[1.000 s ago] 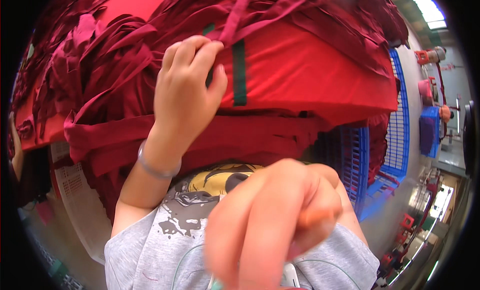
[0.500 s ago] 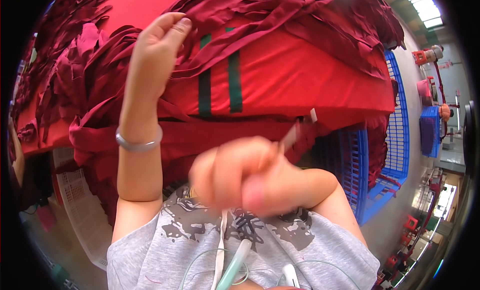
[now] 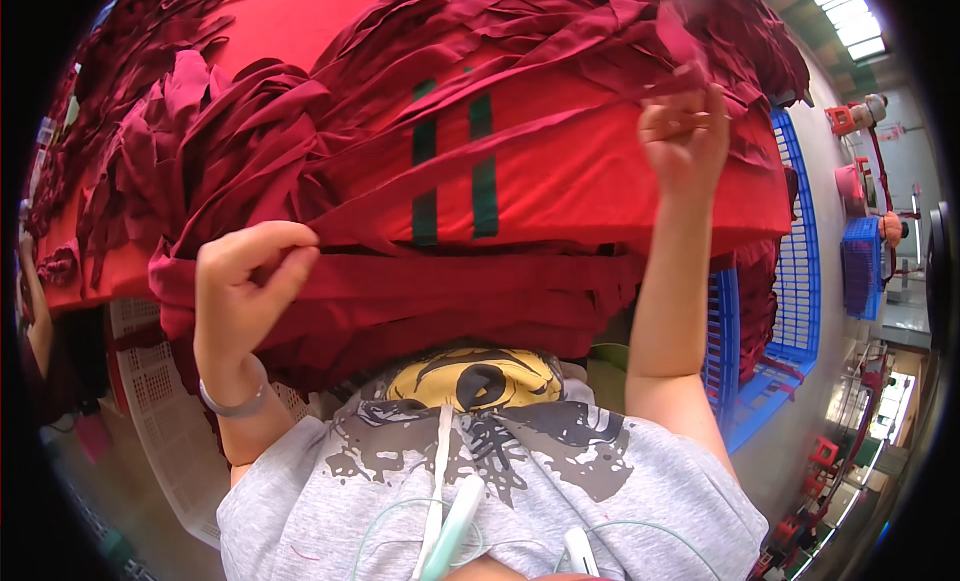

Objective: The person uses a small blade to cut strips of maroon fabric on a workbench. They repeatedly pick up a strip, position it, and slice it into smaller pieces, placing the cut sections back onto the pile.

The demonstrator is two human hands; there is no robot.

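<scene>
A long dark red fabric strip [image 3: 440,168] runs slantwise across the red-covered table [image 3: 560,186]. At the table's near edge my left hand [image 3: 245,286] pinches the strip's near-left end between thumb and fingertips. Farther off on the right, my right hand [image 3: 685,136] is raised with curled fingers closed on the strip's other end, slightly blurred. Between the hands the strip looks fairly taut, passing over two dark green tape marks [image 3: 484,196]. Whether anything else sits in my right palm is hidden.
Heaped dark red strips [image 3: 200,166] cover the table's left and far side. More dark red cloth [image 3: 450,291] hangs along the near edge before my body. A blue plastic crate [image 3: 795,321] stands on the right, a white crate [image 3: 160,391] low on the left.
My left hand has come down toward the near edge. My right hand has swung from before my chest to the far right, drawing the strip; the thin pale-tipped object near it no longer shows.
</scene>
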